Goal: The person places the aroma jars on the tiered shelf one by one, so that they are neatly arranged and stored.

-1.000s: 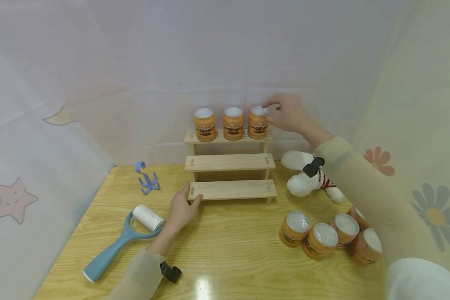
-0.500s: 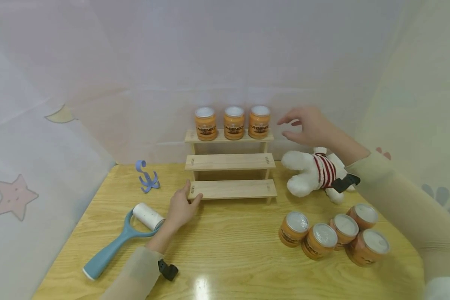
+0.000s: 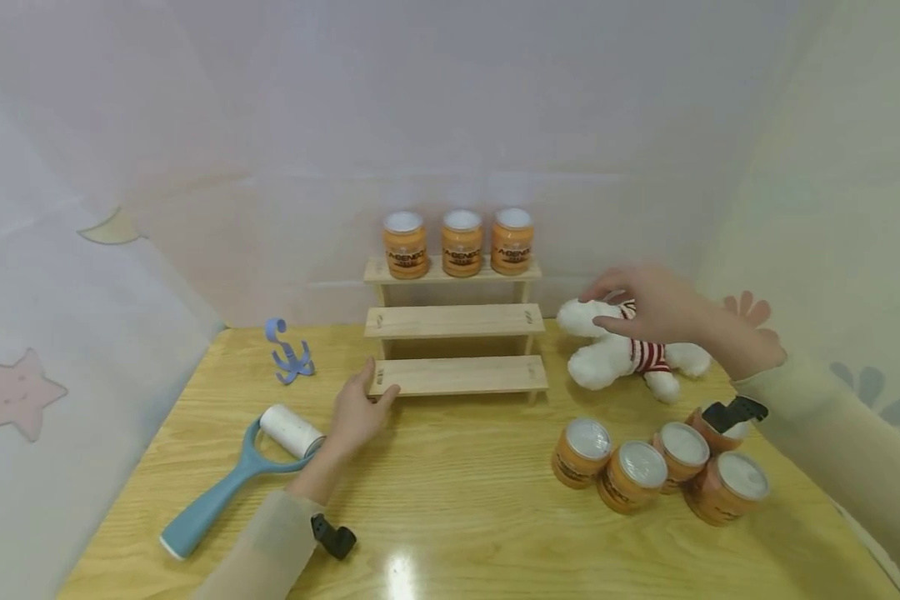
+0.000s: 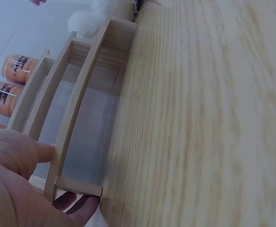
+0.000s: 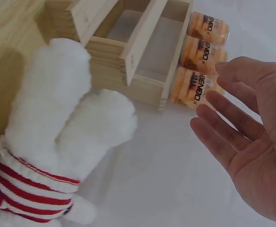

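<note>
A three-step wooden display shelf (image 3: 461, 377) stands at the back of the table. My left hand (image 3: 356, 415) grips its lowest step at the left end; in the left wrist view the thumb lies on the board and the fingers curl round the end piece. Three orange cans (image 3: 462, 250) with pale lids stand in a row on the top step. My right hand (image 3: 656, 312) holds nothing, fingers relaxed and apart, over a white plush toy (image 3: 600, 362) in a red-striped sweater. Several more orange cans (image 3: 633, 477) stand grouped at the table's right.
A blue-handled lint roller (image 3: 217, 500) lies on the left of the table. Behind it is a purple multi-hook hanger (image 3: 291, 358). Printed fabric walls (image 3: 450, 100) enclose the back and sides. The two lower steps (image 3: 453, 320) bear no cans.
My right hand has left the rightmost can on the top step, moving right and down to above the plush toy. The left hand stays at the shelf.
</note>
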